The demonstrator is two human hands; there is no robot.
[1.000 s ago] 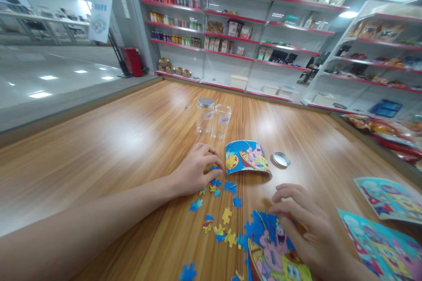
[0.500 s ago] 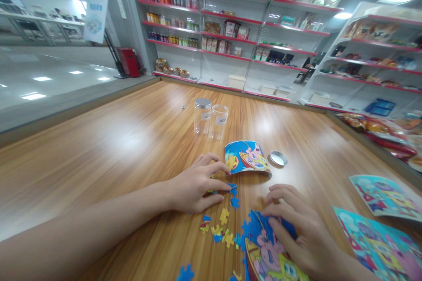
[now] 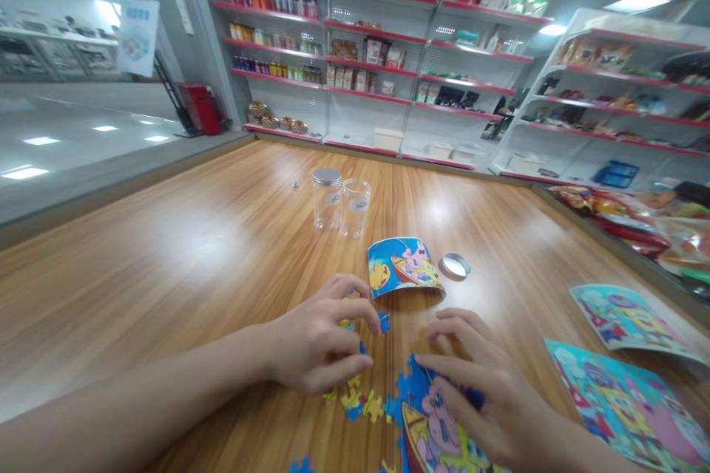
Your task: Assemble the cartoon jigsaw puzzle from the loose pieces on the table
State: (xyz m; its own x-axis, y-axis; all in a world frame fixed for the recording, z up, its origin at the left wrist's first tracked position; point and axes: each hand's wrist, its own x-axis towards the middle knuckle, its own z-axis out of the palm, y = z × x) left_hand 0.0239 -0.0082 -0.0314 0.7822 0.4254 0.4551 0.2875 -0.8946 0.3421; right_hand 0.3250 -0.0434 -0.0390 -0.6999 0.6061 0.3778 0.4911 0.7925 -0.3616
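Note:
A partly joined jigsaw puzzle [image 3: 438, 421], with a pink figure and a yellow one in a boat on blue, lies at the bottom of the view. My right hand [image 3: 482, 380] rests over its upper right part, fingers spread, covering some of it. Left of it, my left hand [image 3: 327, 336] hovers low over loose puzzle pieces, with fingers bent and the thumb apart from the index finger. Just beyond its index fingertip is a blue puzzle piece [image 3: 384, 321]. Several yellow and blue pieces [image 3: 363, 405] lie below the hand, and some are partly hidden under it.
A curved picture sheet [image 3: 407, 266] stands beyond the hands, beside a silver lid [image 3: 455, 265]. Farther back are a lidded clear jar [image 3: 327, 199] and an open jar [image 3: 355, 211]. Two picture sheets, one nearer [image 3: 626, 406], lie at right. Stocked shelves [image 3: 366, 74] stand behind.
My left hand has drawn back a little toward me, and its fingers are more bent. My right index finger has stretched out to the puzzle's top edge. The view has shifted slightly.

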